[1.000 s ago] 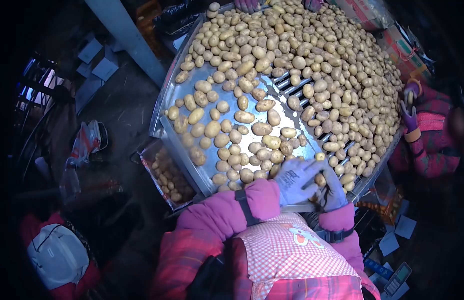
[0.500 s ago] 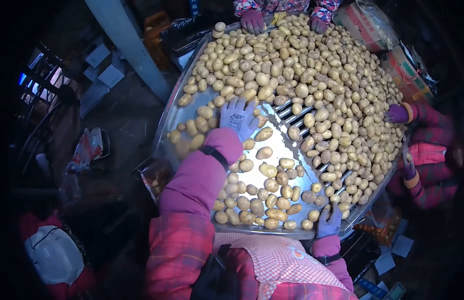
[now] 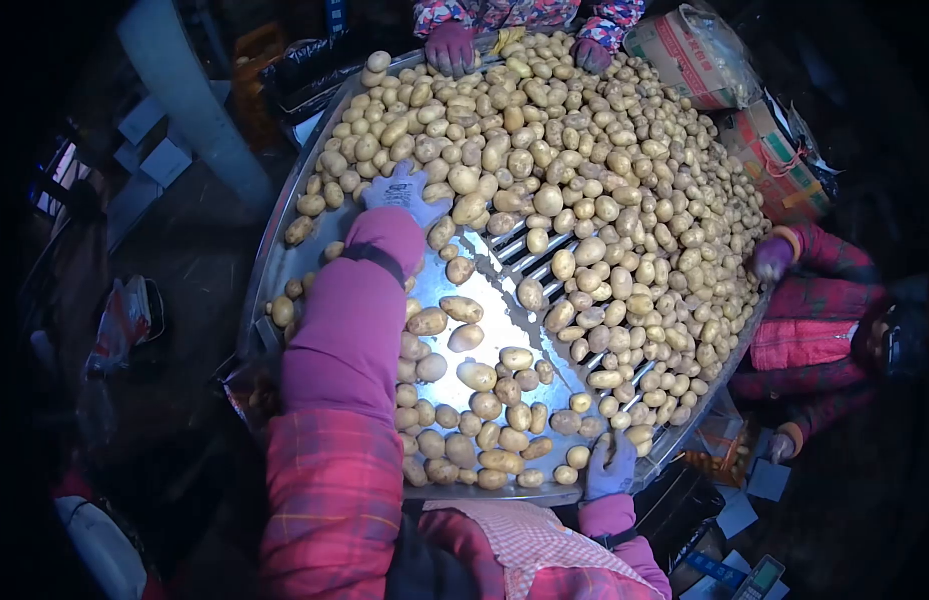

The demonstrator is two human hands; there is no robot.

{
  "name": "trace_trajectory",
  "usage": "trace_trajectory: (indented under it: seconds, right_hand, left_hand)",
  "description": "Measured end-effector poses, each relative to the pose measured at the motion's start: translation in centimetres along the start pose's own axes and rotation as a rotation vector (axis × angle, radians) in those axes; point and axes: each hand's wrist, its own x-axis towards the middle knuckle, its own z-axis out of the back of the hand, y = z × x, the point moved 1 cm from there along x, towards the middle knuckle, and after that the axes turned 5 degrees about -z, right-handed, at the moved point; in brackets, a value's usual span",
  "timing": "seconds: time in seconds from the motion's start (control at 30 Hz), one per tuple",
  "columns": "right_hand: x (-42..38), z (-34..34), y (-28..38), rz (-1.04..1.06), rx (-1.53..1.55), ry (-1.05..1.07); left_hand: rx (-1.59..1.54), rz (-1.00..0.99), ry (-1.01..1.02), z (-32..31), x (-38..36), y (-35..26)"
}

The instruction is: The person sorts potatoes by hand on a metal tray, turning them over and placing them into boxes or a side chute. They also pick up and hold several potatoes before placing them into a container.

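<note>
Under your left hand (image 3: 403, 195), which is stretched well ahead of you, lie some of the potatoes (image 3: 675, 220), its gloved fingers spread apart over them. Your right hand (image 3: 611, 466) is much nearer your body, beside the near rim of the metal tray (image 3: 502, 322), with a few potatoes just beside its fingertips; you hold its thumb away from the fingers, but I cannot tell whether it grips anything. Your 2 hands are well apart. Between them, loose potatoes are scattered over the bright sheet, and a row of bars (image 3: 545, 262) shows to the right of your left hand. The thick heap spreads from your left hand across to beyond your right. Farther off than your left hand, a person opposite has 2 purple gloves (image 3: 451, 50) at the far edge. Beyond your right hand, another person's glove (image 3: 773, 258) touches the heap's edge, and 2 cartons (image 3: 677, 60) stand farther up.
</note>
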Motion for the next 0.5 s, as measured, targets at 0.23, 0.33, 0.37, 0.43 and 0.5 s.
trace_trajectory:
  seconds: [0.23,0.33,0.37,0.43,0.5]
  right_hand:
    - [-0.2,0.0,-0.2,-0.016,0.019,0.018]
    - [-0.2,-0.1,-0.5,0.004,-0.012,0.036]
    - [-0.2,0.0,-0.3,0.007,-0.009,0.042]
    - [-0.2,0.2,-0.2,-0.004,-0.002,0.043]
    - [-0.4,0.0,-0.6,-0.018,0.006,0.034]
  left_hand:
    - [0.158,-0.156,-0.002,-1.7,-2.7,-1.2]
    - [0.155,-0.347,-0.128,-3.3,-7.2,-3.3]
    - [0.139,-0.401,-0.110,-3.6,-8.4,-4.0]
    - [0.175,-0.476,-0.095,-4.1,-11.2,-5.3]
    - [0.214,-0.562,-0.079,-5.0,-13.6,-5.7]
